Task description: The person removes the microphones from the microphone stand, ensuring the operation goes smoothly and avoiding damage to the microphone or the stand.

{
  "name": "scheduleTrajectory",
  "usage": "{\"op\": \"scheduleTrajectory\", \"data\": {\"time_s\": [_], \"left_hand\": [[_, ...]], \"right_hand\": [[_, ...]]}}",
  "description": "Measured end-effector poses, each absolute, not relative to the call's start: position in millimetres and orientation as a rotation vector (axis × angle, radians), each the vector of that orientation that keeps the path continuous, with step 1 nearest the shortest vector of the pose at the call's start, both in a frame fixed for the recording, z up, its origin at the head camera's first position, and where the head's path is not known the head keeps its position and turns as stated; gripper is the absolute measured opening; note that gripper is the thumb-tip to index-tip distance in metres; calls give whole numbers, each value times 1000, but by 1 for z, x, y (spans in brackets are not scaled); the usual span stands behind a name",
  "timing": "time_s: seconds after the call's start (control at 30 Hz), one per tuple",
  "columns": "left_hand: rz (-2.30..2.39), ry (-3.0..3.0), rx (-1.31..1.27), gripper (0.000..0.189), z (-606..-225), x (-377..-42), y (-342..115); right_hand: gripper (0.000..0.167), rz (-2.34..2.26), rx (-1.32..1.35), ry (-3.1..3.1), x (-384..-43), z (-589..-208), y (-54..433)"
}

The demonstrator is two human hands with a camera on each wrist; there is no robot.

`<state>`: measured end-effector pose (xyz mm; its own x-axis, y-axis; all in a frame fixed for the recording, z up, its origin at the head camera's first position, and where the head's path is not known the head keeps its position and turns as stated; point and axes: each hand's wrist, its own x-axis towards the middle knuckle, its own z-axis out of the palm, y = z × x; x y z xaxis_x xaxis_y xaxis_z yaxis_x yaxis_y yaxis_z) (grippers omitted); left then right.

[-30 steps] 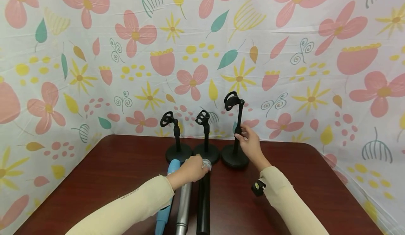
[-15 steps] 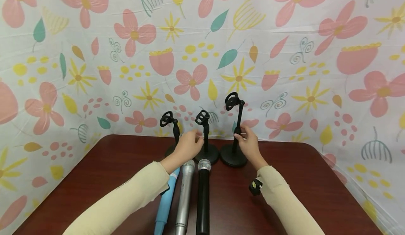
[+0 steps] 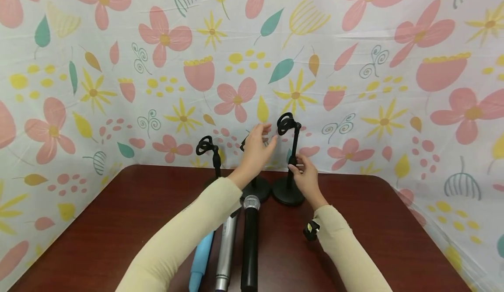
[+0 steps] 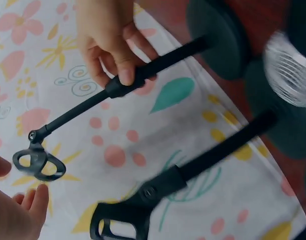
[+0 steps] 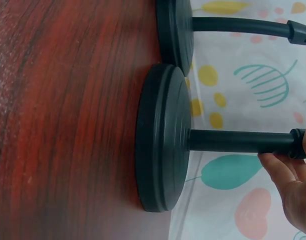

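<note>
My right hand pinches the collar partway up the pole of the rightmost black microphone stand. This stand is extended taller than the other two, and its round base rests on the table. My left hand is raised beside that stand's clip, thumb and fingers apart, holding nothing. Behind the left hand, the middle microphone stand is partly hidden. The left microphone stand has its base mostly covered by the left sleeve. In the right wrist view the right hand grips at the pole's collar.
A black microphone with a silver mesh head, a silver microphone and a blue microphone lie side by side on the dark red-brown table. A floral cloth hangs behind the table.
My left hand has left the black microphone's head, rising and moving right past the middle stand toward the tall stand's clip. The right hand keeps its grip on the collar.
</note>
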<state>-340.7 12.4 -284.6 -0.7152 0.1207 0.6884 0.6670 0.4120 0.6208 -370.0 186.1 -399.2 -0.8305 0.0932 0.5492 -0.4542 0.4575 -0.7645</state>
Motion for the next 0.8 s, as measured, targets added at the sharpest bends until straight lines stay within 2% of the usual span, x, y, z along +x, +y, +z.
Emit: {"op": "scheduleTrajectory", "data": {"time_s": [0.3, 0.8], "left_hand": [[-1377, -2148, -502, 55, -270, -363, 55], [-1488, -2239, -398, 52, -260, -376, 74]], "right_hand": [[38, 1364, 275, -2175, -369, -400, 185], [36, 1366, 277, -2159, -368, -400, 185]]}}
